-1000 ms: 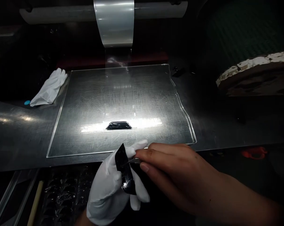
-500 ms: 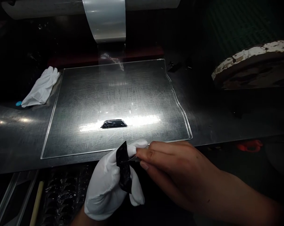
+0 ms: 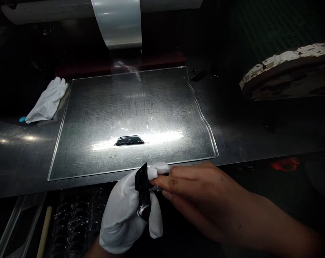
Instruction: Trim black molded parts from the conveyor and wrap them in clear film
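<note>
My left hand [image 3: 125, 211], in a white glove, grips a small glossy black piece [image 3: 142, 193] upright between thumb and fingers, just below the front edge of a clear plastic sheet [image 3: 98, 104]. My bare right hand [image 3: 194, 193] is pinched on a thin pointed tool [image 3: 155, 187] whose tip touches the black piece. A second black piece [image 3: 129, 140] lies flat on the sheet, a little beyond both hands.
The sheet rests on a scratched metal table [image 3: 245, 132]. A spare white glove [image 3: 46, 101] lies at the left. A roll of clear film [image 3: 116, 21] hangs on a bar at the back. A round, paint-flaked object [image 3: 288, 71] sits at the right.
Both hands stay together with the black piece held; the piece has turned slightly more upright. The view has shifted a little, so the table items sit further left.
</note>
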A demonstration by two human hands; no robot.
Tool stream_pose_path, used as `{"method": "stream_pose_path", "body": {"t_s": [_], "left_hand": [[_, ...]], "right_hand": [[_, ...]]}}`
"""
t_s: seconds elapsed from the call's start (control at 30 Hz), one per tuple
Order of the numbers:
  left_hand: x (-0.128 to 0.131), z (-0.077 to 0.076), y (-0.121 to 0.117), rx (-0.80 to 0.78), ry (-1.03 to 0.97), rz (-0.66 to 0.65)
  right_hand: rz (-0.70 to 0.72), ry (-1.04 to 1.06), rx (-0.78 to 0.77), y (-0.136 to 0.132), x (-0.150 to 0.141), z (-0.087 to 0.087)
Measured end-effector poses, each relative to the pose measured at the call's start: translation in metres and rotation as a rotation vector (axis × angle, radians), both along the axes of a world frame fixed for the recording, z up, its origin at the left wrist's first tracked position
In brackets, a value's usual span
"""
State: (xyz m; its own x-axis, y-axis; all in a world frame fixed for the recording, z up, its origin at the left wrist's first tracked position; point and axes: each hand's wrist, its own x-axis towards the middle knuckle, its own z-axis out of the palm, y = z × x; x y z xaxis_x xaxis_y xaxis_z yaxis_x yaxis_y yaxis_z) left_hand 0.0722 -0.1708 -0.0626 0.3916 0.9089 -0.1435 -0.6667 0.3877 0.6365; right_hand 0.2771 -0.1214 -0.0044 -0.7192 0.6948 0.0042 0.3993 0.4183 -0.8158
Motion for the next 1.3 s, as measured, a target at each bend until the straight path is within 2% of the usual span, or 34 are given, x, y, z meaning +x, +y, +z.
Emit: {"method": "stream_pose_path", "body": {"t_s": [0.2, 0.4, 0.57, 0.77, 1.07, 1.3], "left_hand": [[0.002, 0.003, -0.001, -0.029, -0.004, -0.016], [0.004, 0.007, 0.001, -0.075, -0.047, 0.014], [0.007, 0.010, 0.001, -0.044, -0.079, 0.041], [0.007, 0.011, 0.001, -0.050, -0.090, 0.020], [0.008, 0.009, -0.001, -0.011, -0.045, 0.063], [0.009, 0.007, 0.001, -0.042, -0.088, -0.008]], "right_hand": [[0.016, 0.028, -0.046, -0.001, 0.001, 0.000], [0.055, -0.034, -0.046, -0.007, 0.000, 0.001], [-0.065, 0.070, 0.033, -0.013, 0.000, 0.001], [-0.130, 0.011, 0.065, -0.017, -0.002, -0.001], [-0.051, -0.061, -0.001, -0.011, 0.004, 0.005], [0.012, -0.084, -0.059, -0.015, 0.004, 0.006]]}}
